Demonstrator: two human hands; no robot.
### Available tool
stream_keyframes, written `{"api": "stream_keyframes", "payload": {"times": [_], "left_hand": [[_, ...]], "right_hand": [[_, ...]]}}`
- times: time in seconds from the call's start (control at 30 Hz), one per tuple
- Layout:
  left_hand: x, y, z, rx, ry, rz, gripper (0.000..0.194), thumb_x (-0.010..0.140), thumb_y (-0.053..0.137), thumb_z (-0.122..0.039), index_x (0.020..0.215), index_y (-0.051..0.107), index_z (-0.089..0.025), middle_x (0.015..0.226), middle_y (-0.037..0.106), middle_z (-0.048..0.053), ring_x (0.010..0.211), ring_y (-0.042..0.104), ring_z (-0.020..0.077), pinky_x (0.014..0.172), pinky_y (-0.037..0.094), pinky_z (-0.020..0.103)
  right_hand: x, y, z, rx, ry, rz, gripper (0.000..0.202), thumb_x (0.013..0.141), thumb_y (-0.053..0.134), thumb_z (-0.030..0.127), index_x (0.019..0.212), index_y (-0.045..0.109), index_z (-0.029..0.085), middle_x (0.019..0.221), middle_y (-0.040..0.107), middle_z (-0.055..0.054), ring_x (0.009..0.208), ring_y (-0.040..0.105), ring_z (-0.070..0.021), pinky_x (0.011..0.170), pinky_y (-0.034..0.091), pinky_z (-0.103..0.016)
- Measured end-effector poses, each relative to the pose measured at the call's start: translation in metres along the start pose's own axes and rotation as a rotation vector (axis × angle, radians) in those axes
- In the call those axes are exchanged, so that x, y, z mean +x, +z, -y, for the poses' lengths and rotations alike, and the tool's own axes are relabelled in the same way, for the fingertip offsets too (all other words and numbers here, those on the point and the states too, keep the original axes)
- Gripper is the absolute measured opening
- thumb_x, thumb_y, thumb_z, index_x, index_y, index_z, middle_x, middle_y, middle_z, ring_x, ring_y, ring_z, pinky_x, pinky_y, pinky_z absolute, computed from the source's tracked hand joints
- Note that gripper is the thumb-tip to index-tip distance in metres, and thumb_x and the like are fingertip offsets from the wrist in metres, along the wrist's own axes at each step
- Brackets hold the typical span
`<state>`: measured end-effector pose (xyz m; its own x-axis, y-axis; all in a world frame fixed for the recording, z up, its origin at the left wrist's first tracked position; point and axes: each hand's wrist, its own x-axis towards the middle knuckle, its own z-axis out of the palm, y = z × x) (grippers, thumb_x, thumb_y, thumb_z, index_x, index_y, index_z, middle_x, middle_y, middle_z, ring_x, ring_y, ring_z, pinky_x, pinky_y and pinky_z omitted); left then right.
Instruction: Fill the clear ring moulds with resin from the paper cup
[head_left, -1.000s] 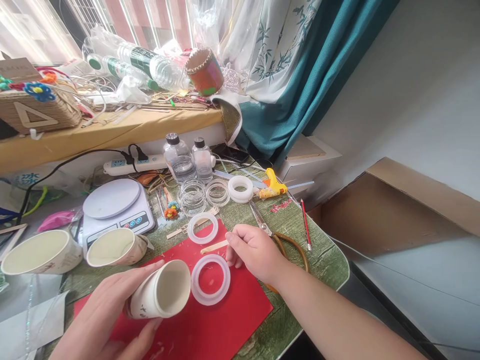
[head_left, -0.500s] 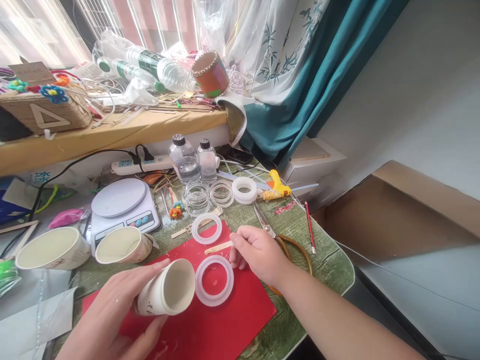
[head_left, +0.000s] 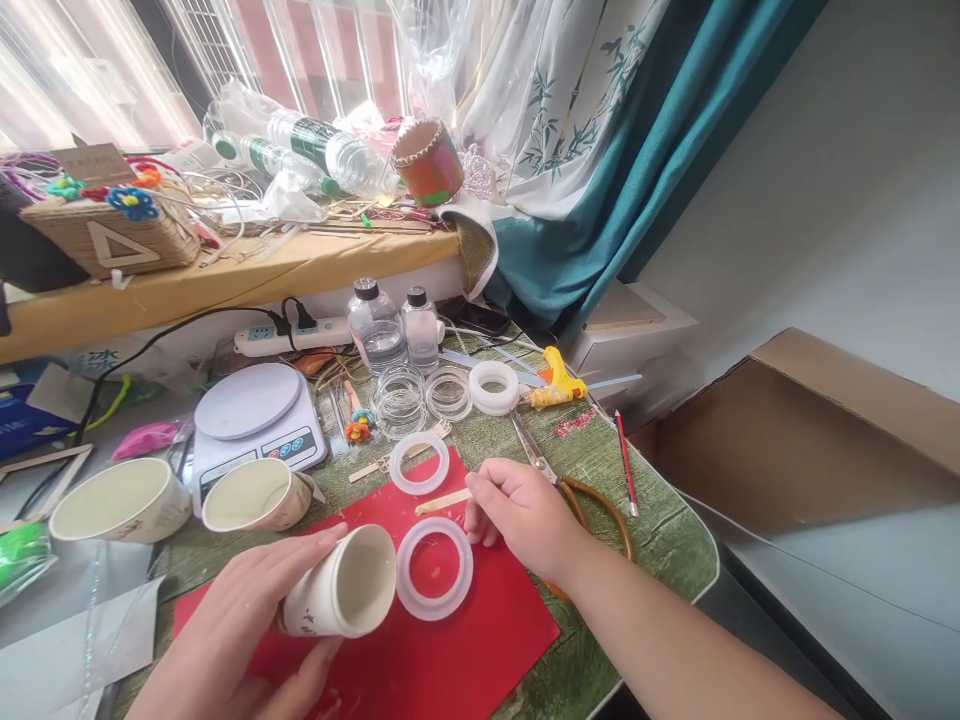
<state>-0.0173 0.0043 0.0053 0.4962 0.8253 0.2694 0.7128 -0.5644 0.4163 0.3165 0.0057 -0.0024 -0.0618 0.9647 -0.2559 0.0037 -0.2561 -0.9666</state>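
My left hand (head_left: 247, 620) is closed around a paper cup (head_left: 330, 590), which leans to the right with its mouth toward me. A little pale residue may coat its inside; I cannot make out any depth of liquid. Between the thumb and fingers of my right hand (head_left: 517, 510) is a wooden stick (head_left: 442, 502), pointing left. Just below the stick lies a translucent ring mould (head_left: 409, 590) on a red sheet (head_left: 480, 650). A second ring mould (head_left: 397, 484) rests at the sheet's far edge, above the stick.
Two paper bowls (head_left: 120, 500) and a kitchen scale (head_left: 259, 405) stand at left. Behind the moulds are clear bottles (head_left: 377, 335), stacked bangles (head_left: 397, 402) and white rings (head_left: 493, 388). Scissors (head_left: 532, 445), a yellow glue gun (head_left: 559, 378) and a red pencil (head_left: 625, 465) lie at right.
The whole scene has shifted slightly right and down in view. Both hands keep the cup and the stick in nearly the same positions over the red sheet.
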Motion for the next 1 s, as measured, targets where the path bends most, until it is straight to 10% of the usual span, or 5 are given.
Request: {"api": "stream_keyframes", "payload": {"times": [1.0], "left_hand": [[0.0021, 0.0009, -0.0041, -0.050, 0.054, 0.005, 0.048, 0.105, 0.058, -0.031, 0.152, 0.059, -0.038, 0.150, 0.069, 0.003, 0.137, 0.065, 0.0289, 0.115, 0.053, 0.040]], "right_hand": [[-0.0005, -0.0005, 0.0026, -0.016, 0.008, 0.002, 0.046, 0.106, 0.067, 0.057, 0.075, 0.062, 0.024, 0.073, 0.075, -0.002, 0.067, 0.073, -0.0175, 0.066, 0.057, -0.029]]}}
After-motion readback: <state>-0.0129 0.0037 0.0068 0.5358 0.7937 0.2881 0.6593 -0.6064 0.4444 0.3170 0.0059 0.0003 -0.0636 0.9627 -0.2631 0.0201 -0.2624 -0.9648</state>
